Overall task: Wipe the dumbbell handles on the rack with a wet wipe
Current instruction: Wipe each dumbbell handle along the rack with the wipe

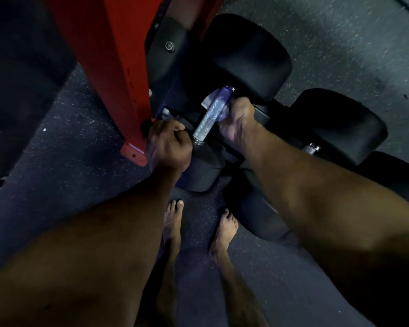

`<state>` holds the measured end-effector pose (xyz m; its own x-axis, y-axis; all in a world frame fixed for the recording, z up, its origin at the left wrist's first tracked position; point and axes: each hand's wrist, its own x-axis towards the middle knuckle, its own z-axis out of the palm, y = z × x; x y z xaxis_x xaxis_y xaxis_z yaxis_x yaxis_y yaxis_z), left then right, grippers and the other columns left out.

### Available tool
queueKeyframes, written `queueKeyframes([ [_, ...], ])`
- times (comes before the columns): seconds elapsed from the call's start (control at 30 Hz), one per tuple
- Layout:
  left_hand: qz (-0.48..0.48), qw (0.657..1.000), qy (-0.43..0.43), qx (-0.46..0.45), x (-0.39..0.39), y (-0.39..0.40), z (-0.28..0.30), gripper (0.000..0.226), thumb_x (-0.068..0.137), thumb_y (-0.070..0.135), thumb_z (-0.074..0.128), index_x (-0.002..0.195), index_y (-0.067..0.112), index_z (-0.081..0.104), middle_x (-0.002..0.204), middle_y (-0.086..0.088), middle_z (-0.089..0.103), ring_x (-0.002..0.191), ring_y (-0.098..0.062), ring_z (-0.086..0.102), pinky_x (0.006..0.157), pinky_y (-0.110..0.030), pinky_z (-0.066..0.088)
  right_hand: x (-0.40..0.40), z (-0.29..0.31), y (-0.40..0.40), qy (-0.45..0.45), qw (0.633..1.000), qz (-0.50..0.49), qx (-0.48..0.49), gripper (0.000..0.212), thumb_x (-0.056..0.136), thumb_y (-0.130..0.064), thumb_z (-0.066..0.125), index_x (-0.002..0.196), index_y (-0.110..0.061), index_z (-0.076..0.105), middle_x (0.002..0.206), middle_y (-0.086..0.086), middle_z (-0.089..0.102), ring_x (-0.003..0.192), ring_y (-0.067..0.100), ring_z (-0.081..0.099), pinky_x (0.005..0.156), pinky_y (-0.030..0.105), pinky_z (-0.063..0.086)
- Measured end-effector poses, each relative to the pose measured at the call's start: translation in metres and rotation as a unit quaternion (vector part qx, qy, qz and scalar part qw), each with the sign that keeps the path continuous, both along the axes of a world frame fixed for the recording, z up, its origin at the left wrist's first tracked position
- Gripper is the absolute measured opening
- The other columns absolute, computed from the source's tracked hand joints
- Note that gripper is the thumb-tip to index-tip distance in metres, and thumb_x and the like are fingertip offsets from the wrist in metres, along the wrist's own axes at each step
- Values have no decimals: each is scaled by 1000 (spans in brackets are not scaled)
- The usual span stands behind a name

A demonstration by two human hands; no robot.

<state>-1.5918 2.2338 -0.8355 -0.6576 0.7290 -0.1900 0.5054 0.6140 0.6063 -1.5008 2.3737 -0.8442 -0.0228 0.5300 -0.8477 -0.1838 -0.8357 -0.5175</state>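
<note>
A black dumbbell with a knurled silver handle [209, 118] lies on the low rack in the middle of the view. My right hand [236, 122] grips a pale wet wipe [210, 97] wrapped around the far end of that handle, by the big far head [243, 57]. My left hand [169, 145] is curled against the near head [203, 166] at the handle's near end; what its fingers hold is hidden. A second dumbbell [338, 128] lies to the right, only a bit of its handle showing.
A red steel rack upright [113, 67] with a bolted foot stands just left of my left hand. Speckled rubber floor [69, 149] surrounds the rack. My bare feet [198, 232] stand close below the dumbbells. A further dumbbell head [257, 215] sits under my right forearm.
</note>
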Motion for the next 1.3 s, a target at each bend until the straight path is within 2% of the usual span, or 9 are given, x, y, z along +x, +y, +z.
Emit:
queueKeyframes([
  [0.13, -4, 1000, -1, -1, -1, -1, -4, 35, 80, 28, 37, 88, 19, 70, 96, -6, 70, 104, -30, 59, 84, -37, 45, 6, -15, -17, 9, 1000, 13, -1, 41, 97, -10, 30, 60, -10, 48, 42, 6, 36, 36, 13, 29, 44, 24, 27],
  [0.3, -5, 1000, 1, -1, -2, -1, -7, 35, 79, 27, 38, 87, 19, 71, 94, -5, 71, 102, -30, 59, 84, -37, 45, 10, -21, -29, 12, 994, 105, -19, 53, 100, -27, 21, 63, -1, 48, 78, 30, 41, 40, 18, 28, 38, 23, 25],
  [0.5, -4, 1000, -2, 8, -2, -2, -8, 32, 80, 25, 40, 86, 19, 71, 92, -5, 71, 100, -31, 61, 84, -37, 47, 1, -14, 1, 42, 999, -20, -13, 39, 97, -16, 25, 74, -6, 56, 47, 6, 45, 39, 15, 33, 52, 22, 46],
  [0.6, -14, 1000, -2, 13, -2, -1, -5, 34, 79, 24, 39, 86, 16, 71, 92, -7, 71, 100, -32, 60, 88, -38, 47, 9, -5, -32, -10, 996, 89, -3, 32, 94, -8, 31, 80, 3, 58, 72, 21, 56, 39, 15, 40, 39, 20, 41],
  [0.77, -3, 1000, -13, -10, -2, 1, 0, 40, 78, 30, 35, 91, 18, 72, 100, -7, 70, 107, -30, 57, 91, -36, 45, 13, 2, -53, -155, 970, 186, 2, 30, 75, 4, 49, 51, -11, 58, 49, 6, 56, 52, 22, 51, 53, 37, 51],
  [0.83, -3, 1000, -16, -6, -2, 1, -1, 40, 78, 29, 36, 91, 18, 72, 100, -7, 70, 107, -30, 57, 89, -36, 45, 12, 12, -42, -258, 947, 188, 42, 19, 78, -7, 64, 62, -16, 70, 65, 3, 67, 62, 18, 60, 63, 34, 57],
  [0.93, -4, 1000, -10, -3, -1, -1, -3, 38, 78, 29, 36, 90, 18, 71, 99, -6, 70, 107, -30, 58, 87, -36, 45, 11, 29, -22, -341, 909, 186, 151, 11, 88, -18, 71, 97, -13, 75, 88, 3, 70, 79, 14, 63, 61, 5, 41],
  [1.03, -3, 1000, -9, -1, -2, -1, -5, 37, 79, 28, 37, 89, 18, 71, 98, -6, 71, 105, -31, 59, 87, -35, 44, 9, 32, -19, -398, 854, 238, 236, 23, 90, -19, 68, 108, -7, 72, 102, 11, 71, 94, 22, 67, 80, 17, 45],
  [1.3, -7, 1000, -14, -7, -1, 0, -1, 38, 79, 28, 37, 90, 17, 72, 97, -7, 71, 105, -31, 59, 91, -39, 47, 28, 27, -36, -349, 691, 459, 436, 34, 85, -3, 58, 115, -14, 68, 118, 9, 54, 106, 23, 51, 91, 27, 45],
])
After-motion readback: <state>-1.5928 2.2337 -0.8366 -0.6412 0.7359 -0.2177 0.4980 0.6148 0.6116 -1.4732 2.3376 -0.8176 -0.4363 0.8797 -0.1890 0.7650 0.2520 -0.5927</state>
